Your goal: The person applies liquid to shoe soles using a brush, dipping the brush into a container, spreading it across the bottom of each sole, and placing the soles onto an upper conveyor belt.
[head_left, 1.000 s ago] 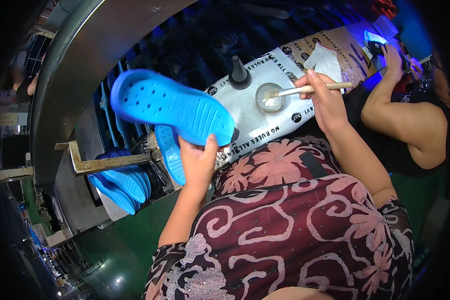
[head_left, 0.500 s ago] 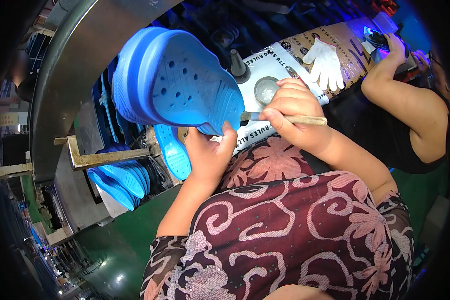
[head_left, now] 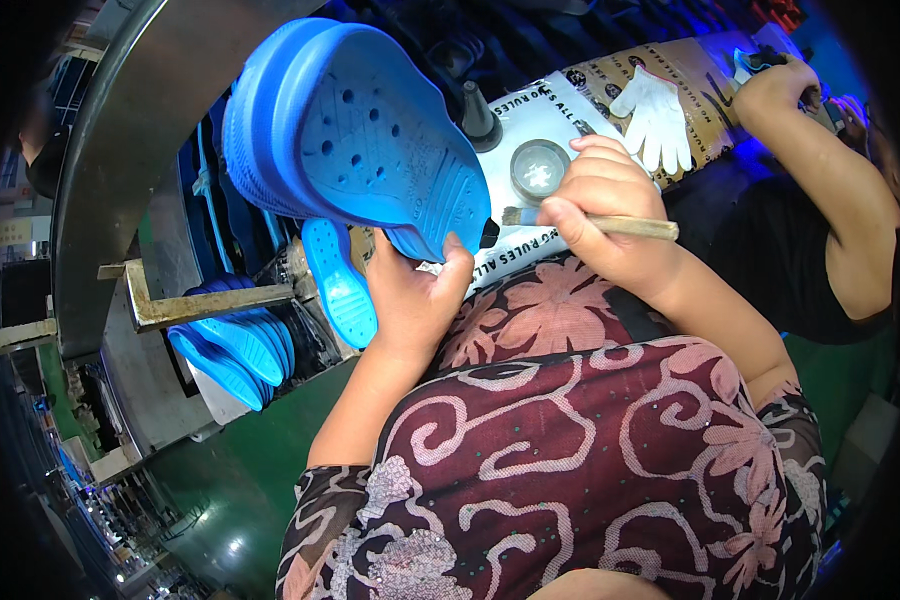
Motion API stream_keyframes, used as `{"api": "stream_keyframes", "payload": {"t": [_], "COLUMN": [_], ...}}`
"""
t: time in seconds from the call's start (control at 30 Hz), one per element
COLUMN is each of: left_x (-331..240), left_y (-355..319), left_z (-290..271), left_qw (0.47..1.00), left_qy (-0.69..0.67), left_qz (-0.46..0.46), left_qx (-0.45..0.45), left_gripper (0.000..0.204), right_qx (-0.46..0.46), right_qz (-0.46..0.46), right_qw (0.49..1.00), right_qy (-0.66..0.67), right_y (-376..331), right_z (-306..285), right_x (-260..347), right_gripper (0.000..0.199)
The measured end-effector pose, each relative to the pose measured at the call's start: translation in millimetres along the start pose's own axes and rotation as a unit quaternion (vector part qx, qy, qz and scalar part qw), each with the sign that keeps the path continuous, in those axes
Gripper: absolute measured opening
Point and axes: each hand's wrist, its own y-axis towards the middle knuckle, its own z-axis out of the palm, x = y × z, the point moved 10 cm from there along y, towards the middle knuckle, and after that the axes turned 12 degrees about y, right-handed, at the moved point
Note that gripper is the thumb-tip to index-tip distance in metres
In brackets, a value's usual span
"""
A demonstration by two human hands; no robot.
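Observation:
My left hand [head_left: 422, 285] is closed on the narrow lower end of a stack of blue foam clog pieces [head_left: 370, 130], its thumb on the front face. The top piece has round holes and a ribbed area, with a small black patch [head_left: 489, 233] at its lower tip. In my closed right hand [head_left: 610, 205] lies a wooden-handled brush [head_left: 630, 227]. Its bristles point left, a little right of the black patch and apart from it. Just beyond the brush stands a small round dish [head_left: 540, 170] with whitish stuff in it.
White printed sheeting [head_left: 515, 115] covers the bench, with a dark cone-shaped object [head_left: 480, 120] and a white glove [head_left: 655, 118] on it. Blue soles [head_left: 340, 285] lie left of my wrist, more [head_left: 240, 340] below a metal bracket [head_left: 205, 308]. A co-worker's arm [head_left: 820, 150] is at right.
The brush has moved right, off the tip of the clog piece, and its bristles now show apart from it. The stack has risen slightly in view. The co-worker's hand has shifted.

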Motion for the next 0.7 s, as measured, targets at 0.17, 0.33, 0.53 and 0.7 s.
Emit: {"api": "stream_keyframes", "payload": {"t": [0.17,0.33,0.53,0.7], "left_x": [-0.9,-7.7,-16.5,-22.3], "left_y": [-2.7,-2.6,-2.0,-1.6], "left_z": [1.2,0.9,6.7,2.1], "left_qw": [1.000,0.997,0.996,0.991], "left_qy": [0.008,-0.015,-0.004,0.017], "left_qz": [0.014,0.074,0.085,0.129], "left_qx": [-0.010,-0.025,0.004,-0.036], "left_gripper": [0.040,0.029,0.029,0.025], "right_qx": [-0.002,0.024,0.006,0.017], "right_qz": [0.003,0.016,0.001,0.013], "right_qw": [0.998,0.999,0.999,0.999], "right_qy": [0.062,0.016,0.037,0.027], "right_y": [-2.4,-7.7,-2.9,-6.4], "right_z": [4.4,4.5,6.5,3.7], "right_x": [1.2,-2.8,3.9,0.5], "right_gripper": [0.015,0.018,0.019,0.020]}}
